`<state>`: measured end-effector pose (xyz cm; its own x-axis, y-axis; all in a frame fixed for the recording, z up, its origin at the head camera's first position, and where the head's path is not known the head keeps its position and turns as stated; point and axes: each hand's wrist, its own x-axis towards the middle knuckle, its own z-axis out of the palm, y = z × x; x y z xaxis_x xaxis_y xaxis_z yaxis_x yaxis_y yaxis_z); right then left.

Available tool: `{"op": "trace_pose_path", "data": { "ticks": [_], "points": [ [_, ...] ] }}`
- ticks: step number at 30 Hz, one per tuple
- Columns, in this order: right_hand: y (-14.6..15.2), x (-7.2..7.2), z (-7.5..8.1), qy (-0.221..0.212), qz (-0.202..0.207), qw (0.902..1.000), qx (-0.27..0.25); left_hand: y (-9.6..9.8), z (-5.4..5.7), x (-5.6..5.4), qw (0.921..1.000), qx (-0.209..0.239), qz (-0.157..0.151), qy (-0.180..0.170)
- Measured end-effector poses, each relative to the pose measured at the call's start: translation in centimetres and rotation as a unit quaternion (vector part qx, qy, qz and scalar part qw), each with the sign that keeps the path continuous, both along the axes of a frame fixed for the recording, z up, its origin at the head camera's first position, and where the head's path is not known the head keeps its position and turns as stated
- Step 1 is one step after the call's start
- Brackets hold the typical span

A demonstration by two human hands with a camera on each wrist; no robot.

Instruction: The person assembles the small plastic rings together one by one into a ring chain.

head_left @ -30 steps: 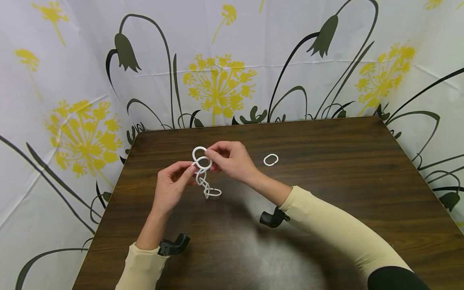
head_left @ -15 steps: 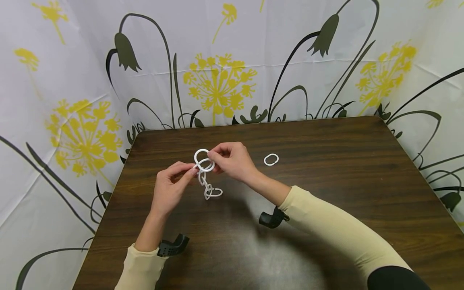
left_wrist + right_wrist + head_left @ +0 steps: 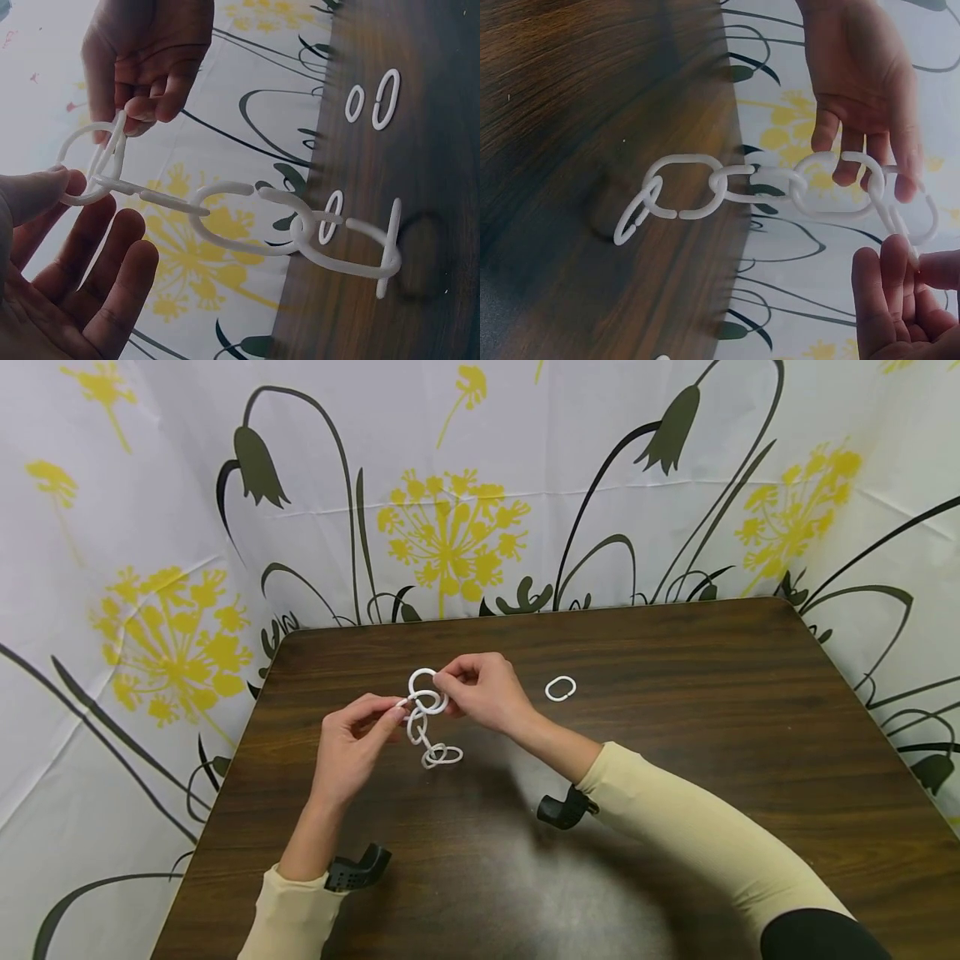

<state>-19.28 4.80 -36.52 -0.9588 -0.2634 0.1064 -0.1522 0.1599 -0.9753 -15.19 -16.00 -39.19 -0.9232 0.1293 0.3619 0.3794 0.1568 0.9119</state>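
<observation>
From the head view, the person's left grip (image 3: pixel 352 739) pinches the upper end of a white, plastic-looking chain of oval links (image 3: pixel 425 741), which hangs between and below both grips; the right grip (image 3: pixel 487 693) pinches at a white oval top ring (image 3: pixel 412 682) overlapping its neighbour. Compared with half a second ago, the overlapping rings sit slightly farther toward the right and the hanging links have turned, while both hands stay pinched, so the join is probably being adjusted and not released. A loose white oval ring (image 3: pixel 548 690) lies right of the right grip on the dark brown wood-grain surface (image 3: pixel 487 877). In the left wrist view, the left thumb and forefinger hold the rings, the right grip is close beside them, and three loose white rings (image 3: pixel 396 97) lie on the surface beyond the grips. In the right wrist view, the right fingertips pinch near the join, the left grip is just opposite, and the chain runs down from both; I cannot tell whether its lowest link touches the surface.
</observation>
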Motion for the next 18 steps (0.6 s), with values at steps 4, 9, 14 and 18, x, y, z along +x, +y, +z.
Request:
{"op": "trace_pose_path", "data": {
  "ticks": [4, 9, 14, 18],
  "points": [
    [0.04, -0.01, -0.02, 0.002, -0.001, 0.9999, -0.016, 0.04, -0.06, -0.04, 0.9999, -0.005, 0.011, -0.01],
    [0.01, -0.09, 0.02, -0.006, 0.002, 0.998, -0.062, -0.05, -0.27, -0.11, 0.9995, 0.002, 0.017, -0.027],
    [-0.11, -0.11, -0.02, -0.01, 0.014, 0.996, -0.088, -0.2, -0.53, -0.12, 0.9992, 0.009, 0.012, -0.037],
    [-0.22, -0.05, -0.1, -0.011, 0.021, 0.9955, -0.092, -0.2, -0.58, -0.06, 0.999, 0.01, 0.008, -0.043]
  ]
}}
